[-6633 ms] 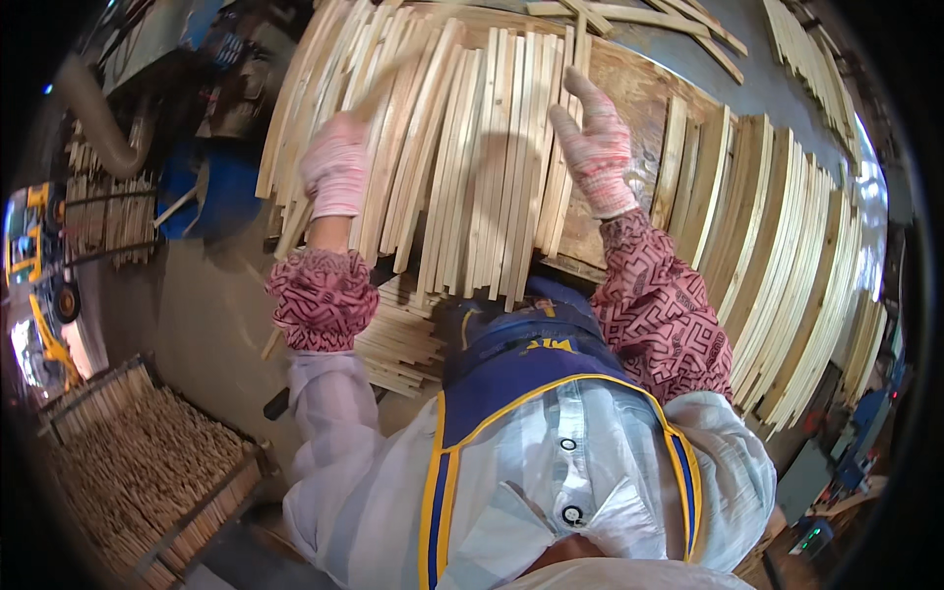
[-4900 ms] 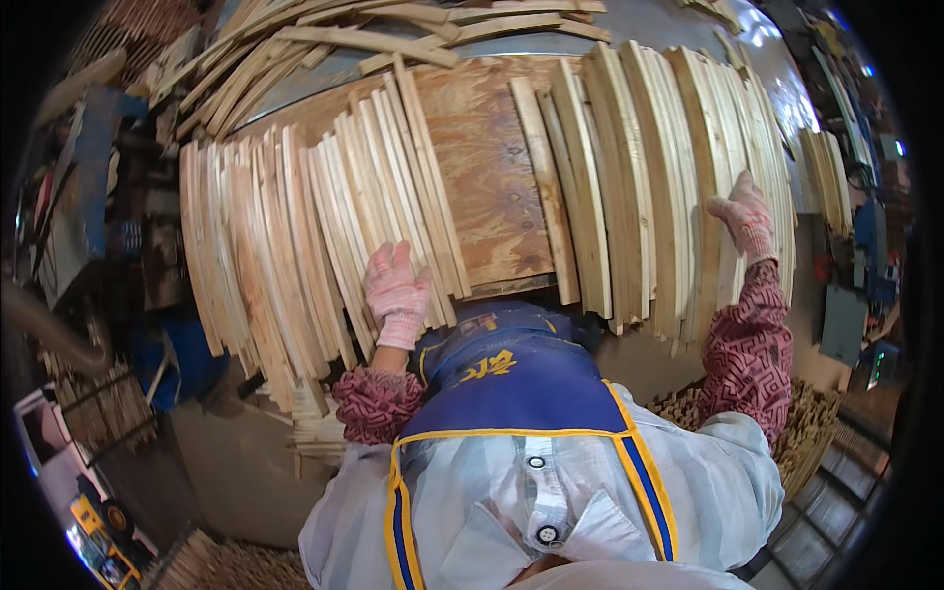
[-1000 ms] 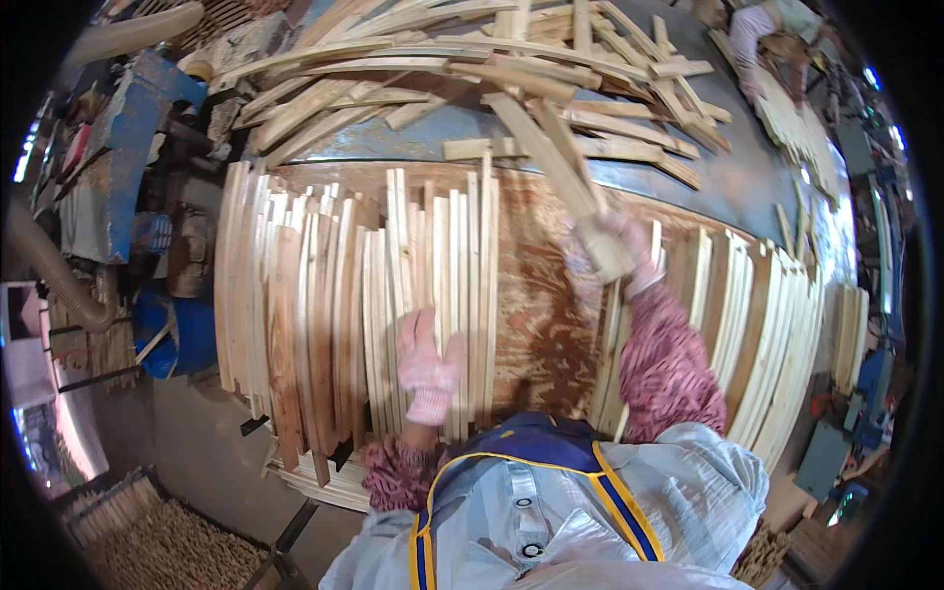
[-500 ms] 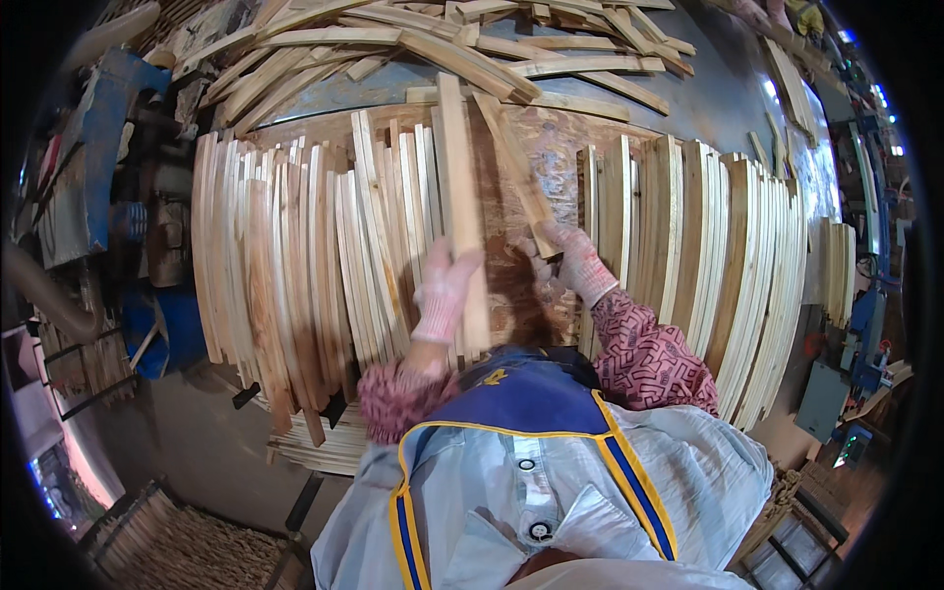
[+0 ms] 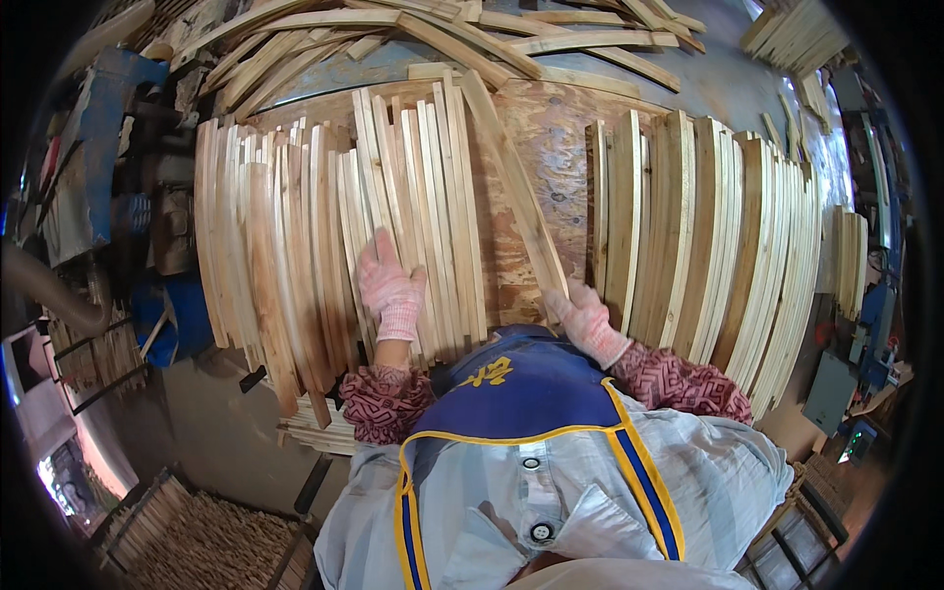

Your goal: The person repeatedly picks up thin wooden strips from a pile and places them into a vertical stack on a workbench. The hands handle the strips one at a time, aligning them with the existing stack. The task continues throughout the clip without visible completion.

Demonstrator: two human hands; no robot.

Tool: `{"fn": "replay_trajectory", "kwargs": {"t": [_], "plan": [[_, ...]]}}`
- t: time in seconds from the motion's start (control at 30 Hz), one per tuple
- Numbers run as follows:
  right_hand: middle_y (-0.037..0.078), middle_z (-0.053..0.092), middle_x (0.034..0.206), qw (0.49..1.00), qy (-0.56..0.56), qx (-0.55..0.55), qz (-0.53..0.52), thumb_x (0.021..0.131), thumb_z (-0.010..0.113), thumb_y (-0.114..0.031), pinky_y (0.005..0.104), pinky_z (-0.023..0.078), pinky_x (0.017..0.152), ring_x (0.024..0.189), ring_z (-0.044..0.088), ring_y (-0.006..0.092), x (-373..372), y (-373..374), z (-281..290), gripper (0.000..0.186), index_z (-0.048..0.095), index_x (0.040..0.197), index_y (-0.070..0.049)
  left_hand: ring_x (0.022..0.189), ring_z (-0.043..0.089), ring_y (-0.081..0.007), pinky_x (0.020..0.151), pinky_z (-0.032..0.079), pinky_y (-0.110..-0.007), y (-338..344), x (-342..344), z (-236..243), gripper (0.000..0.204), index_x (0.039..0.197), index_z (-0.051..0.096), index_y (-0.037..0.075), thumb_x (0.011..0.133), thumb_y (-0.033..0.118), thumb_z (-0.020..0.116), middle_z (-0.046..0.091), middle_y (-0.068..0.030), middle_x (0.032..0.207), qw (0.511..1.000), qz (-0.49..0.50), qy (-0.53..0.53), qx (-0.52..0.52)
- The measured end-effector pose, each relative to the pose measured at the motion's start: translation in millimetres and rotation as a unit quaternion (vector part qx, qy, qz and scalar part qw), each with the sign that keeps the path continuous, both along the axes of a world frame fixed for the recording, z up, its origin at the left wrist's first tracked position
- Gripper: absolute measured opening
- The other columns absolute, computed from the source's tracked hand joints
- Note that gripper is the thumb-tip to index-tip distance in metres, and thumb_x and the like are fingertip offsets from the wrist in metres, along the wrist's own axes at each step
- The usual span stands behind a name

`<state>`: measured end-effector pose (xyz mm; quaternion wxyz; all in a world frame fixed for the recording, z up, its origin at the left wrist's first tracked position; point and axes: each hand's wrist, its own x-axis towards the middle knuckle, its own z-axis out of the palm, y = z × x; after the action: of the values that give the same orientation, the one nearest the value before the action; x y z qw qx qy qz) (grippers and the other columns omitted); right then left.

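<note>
- Loose slat (image 5: 513,182) lies slanted over the bare board (image 5: 551,167), long axis running from the right hand (image 5: 587,320) up and leftward.
- Right hand grips its near end; nearer than the left.
- Left hand (image 5: 389,290) open, flat on the left slat row (image 5: 324,236).
- Half a second ago both hands sat closer together; the left held an upright slat.

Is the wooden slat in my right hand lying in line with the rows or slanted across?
Slanted. The slat crosses the bare plywood board diagonally, its near end at the right hand.
</note>
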<state>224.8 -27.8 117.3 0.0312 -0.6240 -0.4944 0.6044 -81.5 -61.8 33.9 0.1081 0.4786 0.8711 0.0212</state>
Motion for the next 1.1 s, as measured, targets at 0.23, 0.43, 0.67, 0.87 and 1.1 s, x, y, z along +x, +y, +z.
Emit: {"fn": "replay_trajectory", "kwargs": {"t": [0.23,0.43,0.67,0.87,1.1], "plan": [[0.018,0.069,0.114,0.91,-0.061,0.328,0.245,0.089,0.07,-0.03,0.0468,0.051,0.09,0.101,0.064,0.0404,-11,34,-20,0.051,0.06,0.132,-0.005,0.134,0.048,-0.0346,0.114,0.041,-0.052,100,-58,99,0.07,0.147,0.05,0.019,0.081,0.022,0.072,0.049,-0.0127,0.146,0.785,-0.35,0.351,0.372],[0.016,0.066,0.125,0.907,0.082,0.394,0.126,0.084,0.076,-0.031,0.0425,0.049,0.1,0.115,0.063,0.0335,-94,175,-64,0.066,0.054,0.141,-0.005,0.107,0.067,-0.032,0.093,0.051,-0.047,54,-181,145,0.044,0.123,0.068,0.013,0.085,0.033,0.074,0.07,-0.0132,0.114,0.956,-0.228,0.176,-0.059],[0.02,0.058,0.137,0.851,-0.2,0.441,0.203,0.089,0.068,-0.044,0.0464,0.046,0.106,0.126,0.056,0.0376,-147,338,-132,0.068,0.048,0.147,-0.014,0.113,0.063,-0.0377,0.093,0.051,-0.047,-34,-290,120,0.066,0.143,0.051,0.017,0.086,0.045,0.07,0.066,-0.0162,0.126,0.948,0.263,0.165,0.066],[0.017,0.058,0.136,0.815,-0.314,0.447,0.192,0.093,0.062,-0.044,0.0477,0.046,0.105,0.127,0.055,0.0368,-165,347,-132,0.063,0.046,0.148,-0.018,0.122,0.059,-0.0359,0.103,0.046,-0.043,-30,-366,77,0.063,0.139,0.056,0.014,0.083,0.038,0.072,0.063,-0.0158,0.132,0.972,0.223,0.048,0.051],[0.012,0.059,0.138,0.808,-0.272,0.479,0.21,0.092,0.064,-0.044,0.0426,0.044,0.107,0.129,0.053,0.0323,-207,403,-108,0.053,0.056,0.141,-0.023,0.128,0.055,-0.0369,0.108,0.043,-0.04,-26,-414,24,0.081,0.154,0.039,0.018,0.083,0.032,0.075,0.059,-0.0196,0.137,0.974,0.225,-0.027,-0.022]]}}
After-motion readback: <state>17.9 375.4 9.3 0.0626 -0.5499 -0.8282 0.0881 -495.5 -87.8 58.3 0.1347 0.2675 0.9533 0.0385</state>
